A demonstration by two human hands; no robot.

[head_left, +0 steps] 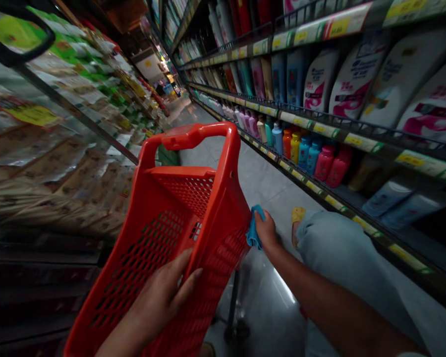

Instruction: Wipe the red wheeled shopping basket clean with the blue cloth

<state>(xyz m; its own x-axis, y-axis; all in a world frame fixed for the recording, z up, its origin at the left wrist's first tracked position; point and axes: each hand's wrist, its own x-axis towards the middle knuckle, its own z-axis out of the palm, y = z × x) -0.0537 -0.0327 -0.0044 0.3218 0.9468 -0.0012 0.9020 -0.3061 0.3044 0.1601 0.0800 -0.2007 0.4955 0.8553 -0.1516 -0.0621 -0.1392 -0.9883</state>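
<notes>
A red plastic shopping cart [223, 208] with perforated sides fills the middle of the view, its handle at the top. My left hand [171, 287] grips the cart's near side rim, thumb on the outside and fingers over the edge. A crumpled blue cloth [254, 229] is in my right hand [266, 230], which holds it against the outer side wall of the cart. Inside the cart nothing is visible apart from its mesh walls.
Shelves of shampoo bottles [321, 79] run along the right. Stacked packaged goods [59, 163] line the left. My bent knee [330, 243] and a yellow shoe [298, 214] are at the right, above the grey tiled floor [260, 173]. A cart wheel [240, 329] shows below.
</notes>
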